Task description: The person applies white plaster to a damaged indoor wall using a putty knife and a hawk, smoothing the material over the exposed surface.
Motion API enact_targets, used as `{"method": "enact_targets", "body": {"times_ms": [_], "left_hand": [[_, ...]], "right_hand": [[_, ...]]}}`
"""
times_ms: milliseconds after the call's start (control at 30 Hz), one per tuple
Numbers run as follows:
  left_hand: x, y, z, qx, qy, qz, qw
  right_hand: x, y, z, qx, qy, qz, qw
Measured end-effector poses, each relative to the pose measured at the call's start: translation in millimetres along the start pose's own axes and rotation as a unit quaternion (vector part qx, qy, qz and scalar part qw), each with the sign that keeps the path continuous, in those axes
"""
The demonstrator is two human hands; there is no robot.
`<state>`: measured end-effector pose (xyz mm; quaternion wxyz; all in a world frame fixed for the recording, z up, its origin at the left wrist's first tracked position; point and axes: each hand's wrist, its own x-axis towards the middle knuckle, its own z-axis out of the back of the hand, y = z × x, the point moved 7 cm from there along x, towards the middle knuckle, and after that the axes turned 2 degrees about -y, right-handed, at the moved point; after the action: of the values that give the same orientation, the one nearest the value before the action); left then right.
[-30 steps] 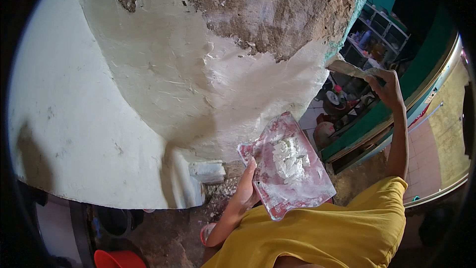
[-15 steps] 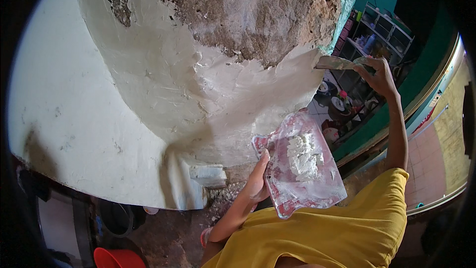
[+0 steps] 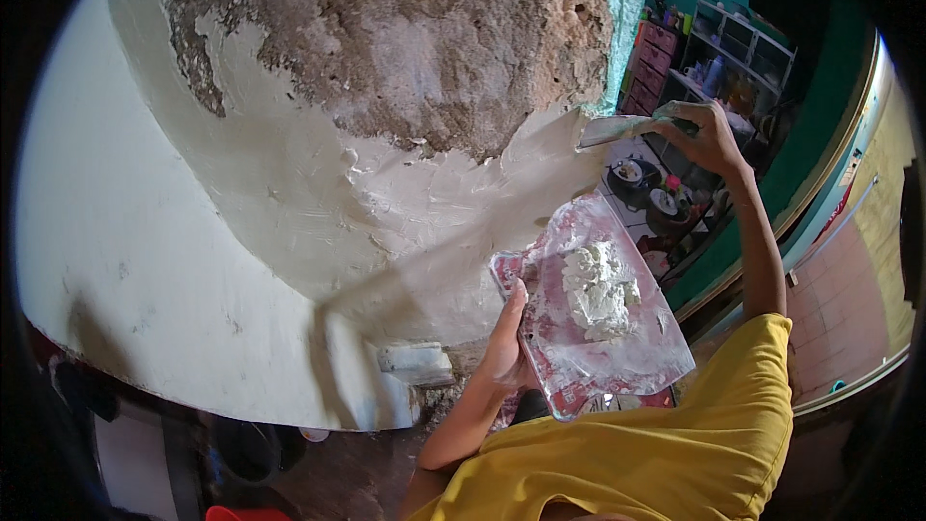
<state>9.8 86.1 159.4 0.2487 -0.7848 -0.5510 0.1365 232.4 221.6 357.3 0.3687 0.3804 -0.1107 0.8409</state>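
Observation:
My left hand (image 3: 503, 340) grips a red, clear-coated board (image 3: 569, 367) by its handle end, thumb on top. A lump of white putty (image 3: 600, 291) sits on the board, and smears cover the surface around it. My right hand (image 3: 709, 140) is closed on a putty knife (image 3: 615, 129), held out to the right. The blade's tip meets the right edge of the wall (image 3: 289, 174), just below a turquoise painted strip (image 3: 622, 19). Wet-looking white putty coats the wall's lower part; above it lies a rough, bare brown patch (image 3: 434, 39).
Beyond the wall's right edge stand a rack (image 3: 743, 50) of household items and pink drawers (image 3: 656, 58), with pots (image 3: 632, 176) on the floor. A white block-like ledge (image 3: 415, 363) juts out at the wall's foot. A red tub (image 3: 246, 513) and a dark bucket (image 3: 249, 449) are at lower left.
The view has shifted, so the bare patch appears lower and farther left. The putty knife stays by the wall's right edge, its blade tilted differently. The board remains in my left hand.

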Motion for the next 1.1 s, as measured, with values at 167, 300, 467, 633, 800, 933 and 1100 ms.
{"method": "enact_targets", "body": {"times_ms": [167,300,467,633,800,933,1100], "left_hand": [[-5,-14,0,0.031,-0.059,-0.051,0.996],[-8,-20,-6,0.046,-0.036,-0.059,0.997],[-11,-28,-16,0.054,-0.053,-0.071,0.995],[-9,-30,-22,0.042,-0.108,-0.036,0.993],[-6,-28,-18,0.017,-0.078,-0.003,0.997],[-5,-28,-18,-0.015,-0.073,0.009,0.997],[0,-28,-11,-0.049,-0.046,0.012,0.998]], "right_hand": [[-9,12,-4,-0.014,-0.035,-0.009,0.999],[-14,17,-1,-0.029,-0.057,0.006,0.998],[-12,20,9,-0.055,-0.064,0.017,0.996],[-4,23,14,-0.097,0.016,-0.031,0.995],[4,19,10,-0.094,0.030,0.000,0.995],[21,11,14,-0.116,0.044,0.013,0.992],[43,14,20,-0.184,0.031,0.082,0.979]]}}
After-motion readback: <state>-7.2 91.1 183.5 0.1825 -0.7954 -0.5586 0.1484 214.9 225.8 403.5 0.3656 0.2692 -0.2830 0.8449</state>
